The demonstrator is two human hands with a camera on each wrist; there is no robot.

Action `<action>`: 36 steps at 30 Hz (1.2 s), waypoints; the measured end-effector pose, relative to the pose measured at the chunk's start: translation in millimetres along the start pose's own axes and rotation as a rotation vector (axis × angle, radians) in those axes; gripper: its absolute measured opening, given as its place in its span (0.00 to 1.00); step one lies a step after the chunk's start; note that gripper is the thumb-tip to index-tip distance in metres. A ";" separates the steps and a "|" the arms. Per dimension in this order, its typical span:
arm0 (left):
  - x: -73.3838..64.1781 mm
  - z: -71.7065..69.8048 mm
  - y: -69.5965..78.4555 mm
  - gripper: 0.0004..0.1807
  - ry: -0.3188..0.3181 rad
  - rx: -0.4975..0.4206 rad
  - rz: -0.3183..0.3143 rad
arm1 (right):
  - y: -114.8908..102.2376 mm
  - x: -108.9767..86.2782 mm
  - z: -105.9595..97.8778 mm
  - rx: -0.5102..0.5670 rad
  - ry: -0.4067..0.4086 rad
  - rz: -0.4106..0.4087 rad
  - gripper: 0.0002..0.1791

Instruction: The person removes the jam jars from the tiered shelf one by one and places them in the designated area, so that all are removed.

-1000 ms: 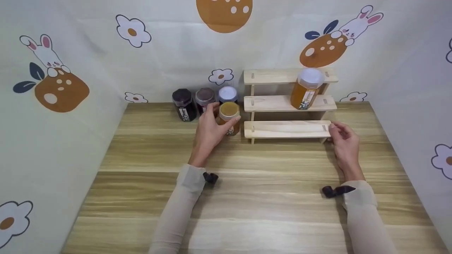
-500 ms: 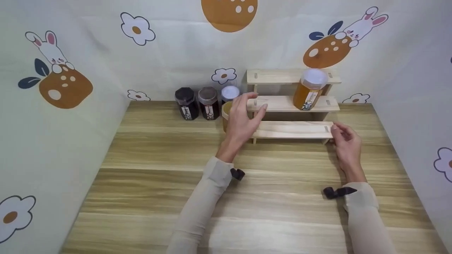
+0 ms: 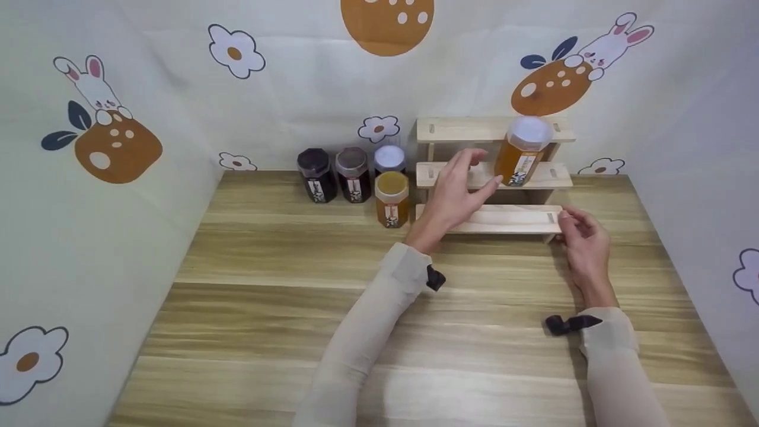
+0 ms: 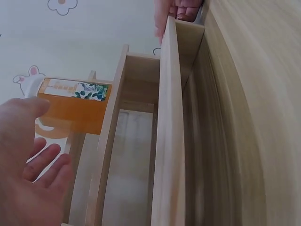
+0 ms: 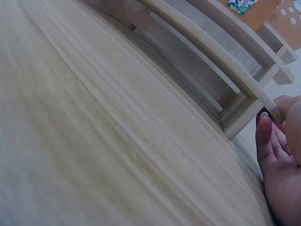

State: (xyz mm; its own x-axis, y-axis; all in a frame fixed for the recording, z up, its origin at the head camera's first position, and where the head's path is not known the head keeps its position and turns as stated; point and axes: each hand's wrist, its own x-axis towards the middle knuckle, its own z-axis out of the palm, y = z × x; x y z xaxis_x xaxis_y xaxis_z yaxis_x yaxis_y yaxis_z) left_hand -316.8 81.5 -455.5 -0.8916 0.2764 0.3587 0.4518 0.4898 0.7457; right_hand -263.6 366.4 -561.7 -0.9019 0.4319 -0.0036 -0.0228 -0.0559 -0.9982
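Note:
A three-tier wooden display shelf stands against the back wall. On its middle tier, toward the right, is an upright amber jar with a white lid and a label. My left hand reaches over the lower tiers with fingers spread, its thumb close to the jar's left side. In the left wrist view this jar appears sideways, the hand beside its lid and nothing in its grasp. My right hand pinches the right end of the bottom tier, thumb and fingers around the board's end.
Left of the shelf on the wooden table stand an amber jar with a yellowish top, two dark jars and a white-lidded jar partly hidden behind the amber one. Printed fabric walls enclose the table's back and sides.
My left hand has let go of the amber jar at the shelf's left and moved right, toward the jar on the middle tier. My right hand stays at the shelf's end.

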 end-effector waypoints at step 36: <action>31.0 48.8 13.4 0.40 0.132 0.067 -0.140 | -0.2 -1.5 -0.1 -0.022 -0.002 -0.030 0.21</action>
State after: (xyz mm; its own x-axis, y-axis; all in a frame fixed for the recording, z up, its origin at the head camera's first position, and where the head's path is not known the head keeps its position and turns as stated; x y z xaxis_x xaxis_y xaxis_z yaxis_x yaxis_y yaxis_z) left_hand -336.9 137.0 -461.8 -0.9401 0.0934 0.3278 0.3203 0.5710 0.7559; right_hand -262.2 365.9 -561.5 -0.9016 0.4316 0.0269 -0.0407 -0.0228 -0.9989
